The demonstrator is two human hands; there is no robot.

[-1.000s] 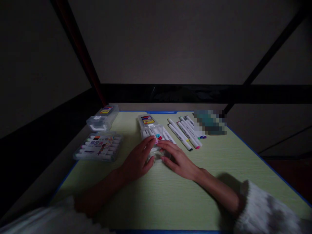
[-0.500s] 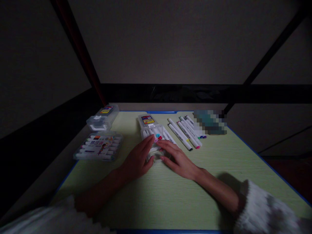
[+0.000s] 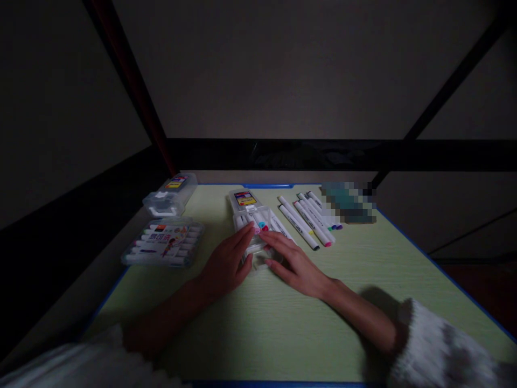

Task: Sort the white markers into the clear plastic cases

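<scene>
A clear plastic marker case (image 3: 264, 213) lies between my two hands, its end facing me. White markers fill part of it, with blue, red and pink ends showing. My left hand (image 3: 226, 264) is curled against the case's left side, fingertips at the pink-ended marker (image 3: 257, 230) and thumb low by the clear front flap (image 3: 258, 260). From the right, my right hand (image 3: 298, 268) grips the case, forefinger near the red-ended marker (image 3: 264, 228) and thumb at the flap. Part of the case's near end is hidden behind the fingers.
Several loose white markers (image 3: 299, 226) lie right of the case. Farther right is a blurred-out teal flat object (image 3: 349, 203). A filled marker case (image 3: 161, 245) rests on the left, with another clear case (image 3: 173, 196) behind it. The pale green table (image 3: 258, 339) has blue edges.
My left thumb and fingers have shifted slightly left and up along the case. The right hand and the loose markers look the same.
</scene>
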